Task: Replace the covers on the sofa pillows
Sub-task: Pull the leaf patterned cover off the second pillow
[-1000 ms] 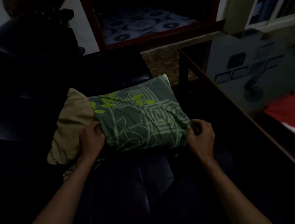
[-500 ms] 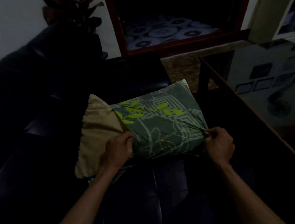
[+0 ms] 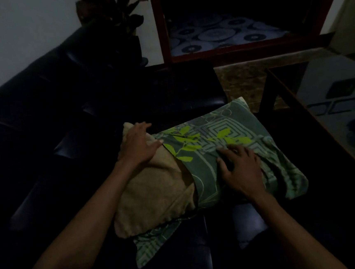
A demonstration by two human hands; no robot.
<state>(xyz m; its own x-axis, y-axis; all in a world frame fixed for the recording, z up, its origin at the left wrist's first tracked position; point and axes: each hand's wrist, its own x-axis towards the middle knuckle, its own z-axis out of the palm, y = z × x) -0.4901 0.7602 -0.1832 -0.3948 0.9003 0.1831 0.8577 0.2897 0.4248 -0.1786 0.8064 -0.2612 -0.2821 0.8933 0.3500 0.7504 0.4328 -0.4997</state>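
I am laying my left hand (image 3: 140, 145) flat, fingers spread, on the bare tan pillow (image 3: 153, 192) near its far corner, gripping nothing. My right hand (image 3: 240, 167) is pressing open-fingered on the green leaf-print cover (image 3: 222, 143), which is sheathing the pillow's end toward three o'clock. The uncovered part is sticking out toward eight o'clock. Both are lying on the dark sofa (image 3: 67, 114), with a glass-topped table (image 3: 333, 108) at two o'clock.
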